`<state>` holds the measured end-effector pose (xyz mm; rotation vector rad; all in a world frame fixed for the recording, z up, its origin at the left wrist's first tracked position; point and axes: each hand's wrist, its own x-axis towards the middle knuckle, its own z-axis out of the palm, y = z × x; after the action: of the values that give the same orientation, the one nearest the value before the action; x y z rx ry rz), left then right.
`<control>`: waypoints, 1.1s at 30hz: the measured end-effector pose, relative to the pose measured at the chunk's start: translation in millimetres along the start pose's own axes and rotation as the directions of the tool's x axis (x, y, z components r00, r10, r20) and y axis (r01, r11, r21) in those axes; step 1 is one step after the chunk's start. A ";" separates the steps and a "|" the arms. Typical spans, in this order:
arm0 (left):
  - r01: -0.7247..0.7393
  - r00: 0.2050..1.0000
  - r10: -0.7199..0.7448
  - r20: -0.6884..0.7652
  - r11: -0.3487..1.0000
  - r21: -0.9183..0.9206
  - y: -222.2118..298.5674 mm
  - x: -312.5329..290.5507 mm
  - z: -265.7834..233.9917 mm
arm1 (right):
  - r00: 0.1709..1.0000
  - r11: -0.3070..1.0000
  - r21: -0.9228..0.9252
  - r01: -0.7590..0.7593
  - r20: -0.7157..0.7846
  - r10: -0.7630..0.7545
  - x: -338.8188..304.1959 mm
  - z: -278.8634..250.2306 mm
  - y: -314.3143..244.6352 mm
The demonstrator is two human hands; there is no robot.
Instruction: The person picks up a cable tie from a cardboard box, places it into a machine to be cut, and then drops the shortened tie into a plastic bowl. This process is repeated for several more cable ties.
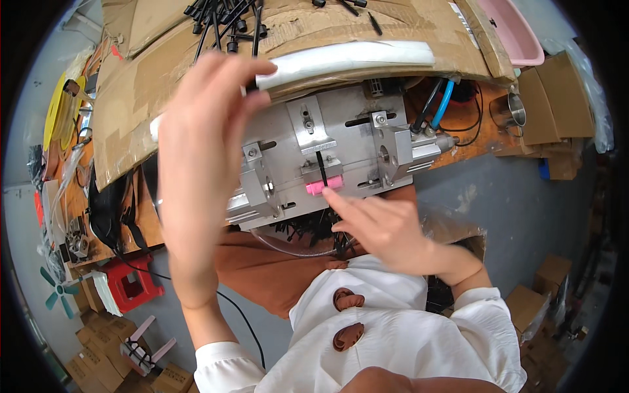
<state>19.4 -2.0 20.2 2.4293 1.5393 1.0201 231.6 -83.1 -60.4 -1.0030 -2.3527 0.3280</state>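
our right hand [386, 230], thumb parted from fingertip, seems to be seating the black rod [322, 168]; next calls for steady alignment, though we cannot tell our blurred left hand's [204, 124] grip.

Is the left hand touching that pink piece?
Apart. The head view shows metal plate between the left hand and the pink piece, which sits lower in the picture.

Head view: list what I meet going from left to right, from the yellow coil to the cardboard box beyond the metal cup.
Yellow coil → red stool → left hand → pink piece → right hand → blue tube → metal cup → cardboard box.
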 end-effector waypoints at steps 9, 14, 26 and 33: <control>0.213 0.957 -0.228 0.177 0.972 0.099 72.7 -138.5 69.6 | 0.960 0.771 -0.636 0.036 -0.192 -0.204 195.5 -80.8 112.3; 0.209 0.948 -0.245 0.203 0.961 0.182 69.4 -136.1 85.3 | 0.918 0.980 -0.116 -0.161 0.347 0.192 197.4 -144.1 72.2; 0.016 0.972 0.062 -0.227 0.946 0.324 -7.3 7.9 15.5 | 0.972 0.957 0.257 0.138 -0.218 -0.082 0.8 -24.5 19.1; -0.004 1.000 0.001 0.015 0.976 0.219 -38.2 77.2 1.8 | 0.985 0.996 0.087 -0.003 -0.172 0.018 -18.1 41.2 0.9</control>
<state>11.8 81.3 40.7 2.5736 1.7281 0.8719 218.6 -95.8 -101.6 -0.9633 -2.1601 0.3298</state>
